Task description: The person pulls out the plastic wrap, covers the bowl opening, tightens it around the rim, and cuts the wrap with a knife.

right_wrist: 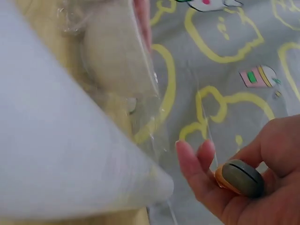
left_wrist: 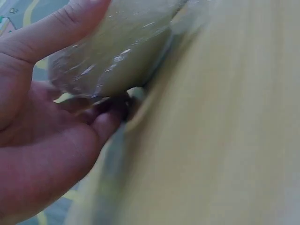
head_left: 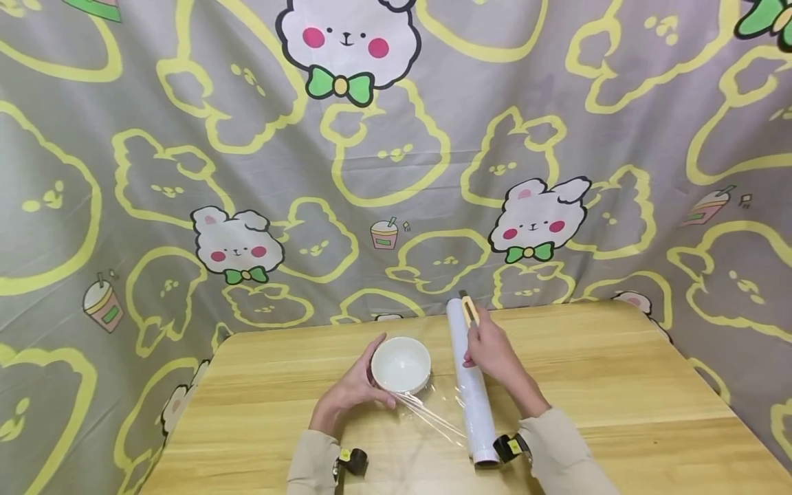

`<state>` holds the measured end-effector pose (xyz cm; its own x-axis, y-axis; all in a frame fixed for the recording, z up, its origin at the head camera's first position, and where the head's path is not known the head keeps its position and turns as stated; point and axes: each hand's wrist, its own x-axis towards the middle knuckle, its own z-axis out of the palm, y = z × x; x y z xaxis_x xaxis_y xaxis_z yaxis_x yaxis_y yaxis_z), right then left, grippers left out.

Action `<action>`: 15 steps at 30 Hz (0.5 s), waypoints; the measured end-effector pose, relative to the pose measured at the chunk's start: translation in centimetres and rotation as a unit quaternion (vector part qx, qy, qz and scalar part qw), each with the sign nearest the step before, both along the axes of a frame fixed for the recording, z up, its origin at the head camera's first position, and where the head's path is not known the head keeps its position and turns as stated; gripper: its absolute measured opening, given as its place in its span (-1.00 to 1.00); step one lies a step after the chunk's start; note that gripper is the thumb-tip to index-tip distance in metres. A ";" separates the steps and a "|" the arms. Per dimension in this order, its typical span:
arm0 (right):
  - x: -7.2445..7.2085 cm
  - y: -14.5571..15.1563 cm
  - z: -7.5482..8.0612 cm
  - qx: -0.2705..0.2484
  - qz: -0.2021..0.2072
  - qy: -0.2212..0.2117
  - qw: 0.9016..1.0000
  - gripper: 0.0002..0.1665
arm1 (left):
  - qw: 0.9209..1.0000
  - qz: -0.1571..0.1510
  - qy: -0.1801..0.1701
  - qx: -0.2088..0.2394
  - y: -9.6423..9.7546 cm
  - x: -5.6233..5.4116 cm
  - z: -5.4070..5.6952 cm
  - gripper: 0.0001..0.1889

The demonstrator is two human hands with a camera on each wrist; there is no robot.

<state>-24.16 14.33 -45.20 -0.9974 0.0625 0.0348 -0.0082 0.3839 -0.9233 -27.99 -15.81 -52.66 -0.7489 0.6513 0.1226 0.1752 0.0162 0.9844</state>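
Observation:
A white bowl (head_left: 401, 366), with clear cling film (left_wrist: 122, 61) wrapped over its side, is in my left hand (head_left: 357, 385), which grips it from the left. The film stretches in creased strands from the bowl to a long white roll (head_left: 473, 385) lying to its right. My right hand (head_left: 493, 346) holds a yellow and grey utility knife (head_left: 470, 311) over the far part of the roll. In the right wrist view, the knife's rounded grey end (right_wrist: 243, 178) shows between the fingers and palm; its blade cannot be made out.
The wooden table (head_left: 594, 385) extends to both sides of the hands. A grey cloth with cartoon rabbits (head_left: 396, 165) hangs behind its back edge. A black wrist camera (head_left: 354, 460) sits at the left cuff and another black camera (head_left: 507, 448) at the right, beside the roll's near end.

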 end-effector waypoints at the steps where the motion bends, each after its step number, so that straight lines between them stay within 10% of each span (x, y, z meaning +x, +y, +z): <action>1: -0.3 -0.4 0.0 0.006 0.004 -0.003 1.000 -0.29 | 1.000 0.001 0.003 -0.005 -0.2 0.1 0.3 0.42; 5: -1.3 -1.5 -0.1 0.030 0.021 -0.017 0.999 -0.24 | 0.995 0.087 0.034 -0.027 0.4 0.5 2.6 0.16; 9: -2.3 -2.2 0.0 0.047 0.035 -0.020 0.998 -0.20 | 0.975 0.187 0.097 -0.077 3.6 -0.1 6.3 -0.31; 15: -3.3 -2.5 -0.3 0.077 0.029 -0.023 0.996 -0.23 | 0.947 0.125 0.185 -0.232 9.5 -2.8 10.0 -0.60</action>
<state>-27.46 11.82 -45.45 -1.0000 0.0012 -0.0067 0.0063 0.5208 -0.8536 -30.79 -6.30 -42.64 -0.8488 0.5069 0.1504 0.4395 0.5182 0.7337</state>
